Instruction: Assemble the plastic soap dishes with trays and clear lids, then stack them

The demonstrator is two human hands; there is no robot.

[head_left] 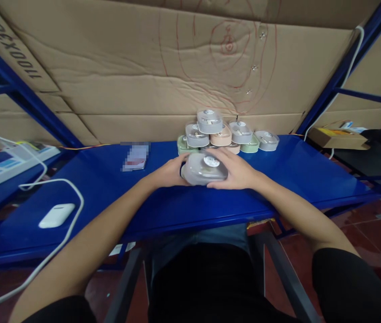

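Between my two hands is a grey box with a clear lid (203, 169) and a round white sticker, held above the blue table. My left hand (172, 171) grips its left end. My right hand (239, 169) wraps round its right end. Just behind, a stack of similar boxes (209, 121) in grey, peach and green rises against the cardboard, one grey box on top. At the stack's right end a grey box (267, 141) sits on the table. My hands and the held box hide part of the bottom row.
A phone (137, 157) lies left of the stack on the blue table (183, 208). A white earphone case (56, 216) and a white cable (80, 202) are at the left. Blue posts flank the cardboard wall (119, 67). An open carton (338, 138) is at the right.
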